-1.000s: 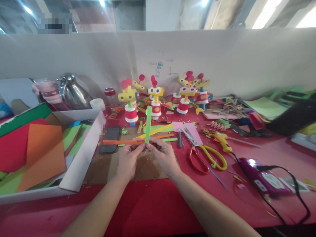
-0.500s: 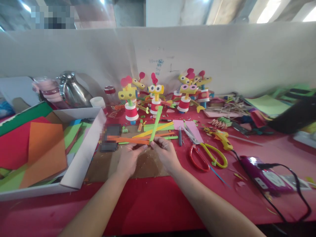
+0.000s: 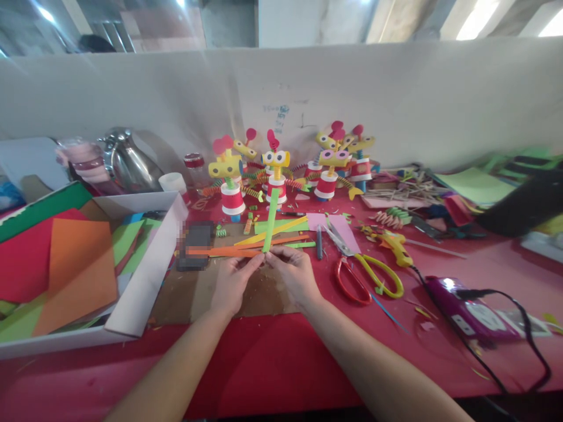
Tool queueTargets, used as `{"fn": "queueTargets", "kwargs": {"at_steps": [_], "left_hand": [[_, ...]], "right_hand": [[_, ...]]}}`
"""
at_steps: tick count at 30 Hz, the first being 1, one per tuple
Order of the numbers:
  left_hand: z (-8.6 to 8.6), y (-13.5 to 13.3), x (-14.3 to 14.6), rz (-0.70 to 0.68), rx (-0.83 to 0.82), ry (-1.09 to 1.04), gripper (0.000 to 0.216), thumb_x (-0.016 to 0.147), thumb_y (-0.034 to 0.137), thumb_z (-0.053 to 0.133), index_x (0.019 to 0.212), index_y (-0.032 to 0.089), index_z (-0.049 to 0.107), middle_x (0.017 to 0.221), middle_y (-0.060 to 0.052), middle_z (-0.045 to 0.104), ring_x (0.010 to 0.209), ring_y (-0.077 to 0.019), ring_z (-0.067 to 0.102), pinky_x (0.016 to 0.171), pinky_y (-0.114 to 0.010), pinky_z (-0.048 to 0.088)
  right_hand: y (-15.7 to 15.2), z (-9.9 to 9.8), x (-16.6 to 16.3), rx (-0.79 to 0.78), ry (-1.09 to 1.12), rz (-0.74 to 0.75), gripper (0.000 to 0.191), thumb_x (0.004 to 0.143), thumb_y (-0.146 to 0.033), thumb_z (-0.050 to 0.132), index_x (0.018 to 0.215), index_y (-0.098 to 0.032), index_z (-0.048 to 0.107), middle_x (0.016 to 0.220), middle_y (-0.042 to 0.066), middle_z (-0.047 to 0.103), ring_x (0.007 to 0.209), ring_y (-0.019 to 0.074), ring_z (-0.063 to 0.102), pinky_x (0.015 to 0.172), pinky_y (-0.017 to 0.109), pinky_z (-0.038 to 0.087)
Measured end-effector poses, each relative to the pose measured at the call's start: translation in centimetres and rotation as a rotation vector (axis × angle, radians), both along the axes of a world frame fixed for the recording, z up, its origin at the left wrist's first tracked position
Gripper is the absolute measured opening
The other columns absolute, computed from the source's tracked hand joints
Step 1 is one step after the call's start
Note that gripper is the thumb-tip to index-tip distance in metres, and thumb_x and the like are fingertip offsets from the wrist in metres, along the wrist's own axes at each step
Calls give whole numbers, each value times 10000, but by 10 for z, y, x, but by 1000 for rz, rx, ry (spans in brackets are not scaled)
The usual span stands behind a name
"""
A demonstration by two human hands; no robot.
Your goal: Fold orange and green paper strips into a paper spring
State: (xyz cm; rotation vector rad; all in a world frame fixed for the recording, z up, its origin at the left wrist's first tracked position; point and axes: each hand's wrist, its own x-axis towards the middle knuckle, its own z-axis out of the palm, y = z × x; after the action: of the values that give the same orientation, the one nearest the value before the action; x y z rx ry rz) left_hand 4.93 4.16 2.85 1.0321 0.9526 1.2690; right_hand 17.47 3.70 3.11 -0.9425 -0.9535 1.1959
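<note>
My left hand and my right hand meet above a brown cardboard sheet on the red table. Both pinch the crossing point of two paper strips. A green strip stands up and away from my fingers, leaning slightly right. An orange strip runs out to the left from the same point. More yellow, orange and green strips lie flat just behind my hands.
A white box of coloured paper sheets sits left. Red-and-yellow scissors, a yellow glue gun and a purple power strip with black cable lie right. Paper-cup figures stand by the wall, a steel kettle at left.
The green strip tilted right half a second ago and has swung back closer to upright. Both hands stay pinched at the strips' crossing.
</note>
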Motion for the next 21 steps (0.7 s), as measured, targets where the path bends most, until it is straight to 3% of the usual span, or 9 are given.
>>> {"fn": "queueTargets", "kwargs": {"at_steps": [9,15,21], "left_hand": [[2,8,-6,12,-169,-258,201,536,207,861,688,150,743,674,-9,717,618,-93,583,621,-220,452],[6,10,-9,-21,-243,-438,188,549,179,853,687,151,728,733,-24,739,690,-135,654,665,-251,507],[7,8,-7,-21,-258,-464,175,535,152,852,583,159,684,662,10,706,638,-99,623,678,-238,486]], "right_hand": [[0,-8,-4,114,-103,-39,145,709,-269,738,846,-241,776,855,20,755,813,199,679,794,339,536],[-3,-5,-5,252,-220,13,359,719,-248,742,1077,-260,716,809,8,712,694,153,646,673,288,538],[-7,-5,-6,353,-422,-81,231,783,-256,706,1012,-269,733,881,35,731,785,188,670,737,319,542]]}}
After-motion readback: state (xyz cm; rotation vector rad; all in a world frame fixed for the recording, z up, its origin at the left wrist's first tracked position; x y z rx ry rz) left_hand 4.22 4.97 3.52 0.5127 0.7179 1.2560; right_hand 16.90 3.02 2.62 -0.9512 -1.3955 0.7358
